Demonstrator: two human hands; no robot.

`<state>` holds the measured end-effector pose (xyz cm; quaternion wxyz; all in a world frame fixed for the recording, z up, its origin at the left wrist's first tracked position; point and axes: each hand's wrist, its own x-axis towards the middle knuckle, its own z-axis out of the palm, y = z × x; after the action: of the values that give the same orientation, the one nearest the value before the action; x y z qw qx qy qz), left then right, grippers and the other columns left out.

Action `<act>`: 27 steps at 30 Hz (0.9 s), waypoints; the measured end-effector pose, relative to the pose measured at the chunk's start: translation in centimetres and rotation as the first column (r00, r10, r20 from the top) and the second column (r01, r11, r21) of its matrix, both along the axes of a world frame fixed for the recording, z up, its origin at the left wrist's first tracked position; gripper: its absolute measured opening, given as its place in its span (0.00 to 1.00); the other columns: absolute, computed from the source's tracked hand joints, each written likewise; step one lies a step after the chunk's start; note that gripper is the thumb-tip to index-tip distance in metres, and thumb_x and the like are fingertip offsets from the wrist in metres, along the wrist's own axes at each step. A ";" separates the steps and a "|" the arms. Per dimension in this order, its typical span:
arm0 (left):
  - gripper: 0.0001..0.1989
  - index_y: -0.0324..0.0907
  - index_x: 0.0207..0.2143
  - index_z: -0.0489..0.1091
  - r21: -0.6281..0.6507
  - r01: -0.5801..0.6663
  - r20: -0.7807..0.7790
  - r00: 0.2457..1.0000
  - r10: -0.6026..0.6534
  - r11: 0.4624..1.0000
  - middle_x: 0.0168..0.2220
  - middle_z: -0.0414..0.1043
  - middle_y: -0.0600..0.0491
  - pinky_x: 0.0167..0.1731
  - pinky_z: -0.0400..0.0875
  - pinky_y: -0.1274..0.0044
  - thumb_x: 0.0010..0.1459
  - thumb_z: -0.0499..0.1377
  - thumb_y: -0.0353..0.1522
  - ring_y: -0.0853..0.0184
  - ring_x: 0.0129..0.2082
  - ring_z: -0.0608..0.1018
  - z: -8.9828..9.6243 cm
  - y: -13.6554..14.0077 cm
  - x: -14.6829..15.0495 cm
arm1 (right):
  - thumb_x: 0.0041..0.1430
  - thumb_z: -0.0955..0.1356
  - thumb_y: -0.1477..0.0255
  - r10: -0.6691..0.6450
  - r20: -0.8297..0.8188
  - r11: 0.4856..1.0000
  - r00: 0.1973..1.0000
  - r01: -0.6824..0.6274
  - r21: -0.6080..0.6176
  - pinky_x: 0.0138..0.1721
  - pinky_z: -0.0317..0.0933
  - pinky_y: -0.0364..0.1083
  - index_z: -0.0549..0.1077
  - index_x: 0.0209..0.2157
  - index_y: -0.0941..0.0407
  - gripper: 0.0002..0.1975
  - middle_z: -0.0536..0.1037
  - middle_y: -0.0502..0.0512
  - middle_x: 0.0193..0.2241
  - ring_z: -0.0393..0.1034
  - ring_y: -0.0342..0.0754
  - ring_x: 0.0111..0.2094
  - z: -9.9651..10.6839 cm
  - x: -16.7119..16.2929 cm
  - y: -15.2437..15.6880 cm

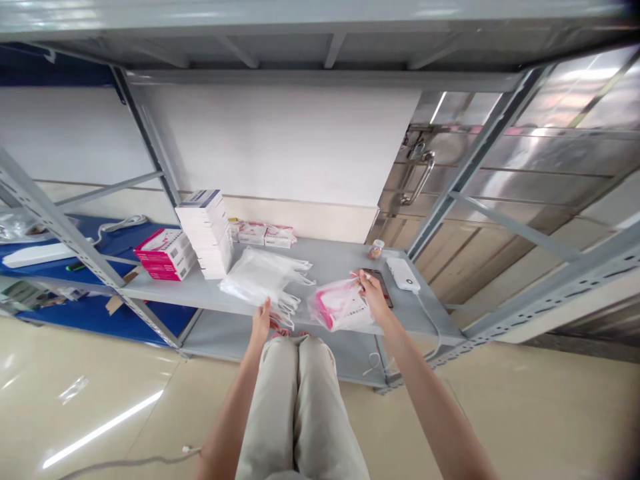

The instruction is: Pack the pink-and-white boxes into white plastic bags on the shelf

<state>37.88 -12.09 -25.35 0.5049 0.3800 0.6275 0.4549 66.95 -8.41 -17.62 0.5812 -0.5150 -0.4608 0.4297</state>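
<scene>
My right hand (373,293) is closed on the top of a clear drawstring bag (345,319). Inside that bag is a pink and white box (336,305), tilted above the shelf's front edge. My left hand (261,322) is at the front edge of a pile of clear plastic bags (263,275), whose white drawstrings trail to the right. Its fingers are partly hidden, so whether they grip a bag is unclear. Behind my right hand, a dark phone (383,288) lies on the grey shelf (330,255).
A tall stack of white boxes (207,233) stands left of the bags, beside pink and white boxes (167,255). More small boxes (267,235) lie at the back. On the right are a small jar (376,249) and a white device (403,274) with a cable. Metal posts (475,157) frame the shelf.
</scene>
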 end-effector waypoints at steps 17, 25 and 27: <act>0.13 0.43 0.33 0.72 0.111 0.640 -0.919 0.358 -0.167 0.760 0.37 0.73 0.48 0.59 0.47 0.55 0.47 0.59 0.18 0.55 0.48 0.71 5.5 13.3 -1.1 | 0.39 0.68 0.39 0.013 0.027 1.000 1.000 -0.013 0.015 0.18 0.46 0.42 0.74 0.26 0.55 0.31 0.62 0.46 0.16 0.53 0.39 0.18 0.6 -0.5 -0.5; 0.09 0.42 0.32 0.75 0.149 0.666 -0.909 0.382 -0.163 0.731 0.32 0.74 0.48 0.51 0.59 0.63 0.49 0.60 0.23 0.57 0.43 0.73 6.1 16.7 -3.1 | 0.35 0.69 0.38 -0.010 -0.017 0.999 1.000 0.009 -0.035 0.17 0.47 0.40 0.74 0.26 0.56 0.33 0.67 0.48 0.18 0.54 0.38 0.18 0.2 0.3 -0.9; 0.07 0.42 0.30 0.75 0.175 0.678 -0.906 0.394 -0.152 0.714 0.34 0.74 0.47 0.51 0.60 0.65 0.50 0.60 0.23 0.57 0.44 0.72 6.9 17.8 -3.3 | 0.37 0.70 0.39 -0.001 -0.024 1.000 1.000 0.000 -0.024 0.17 0.47 0.41 0.74 0.26 0.56 0.32 0.65 0.47 0.17 0.53 0.38 0.18 0.0 0.4 -0.9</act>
<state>34.59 5.68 -18.49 0.1114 0.8220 0.5161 0.2134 67.31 -9.27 -17.57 0.5806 -0.5169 -0.4482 0.4414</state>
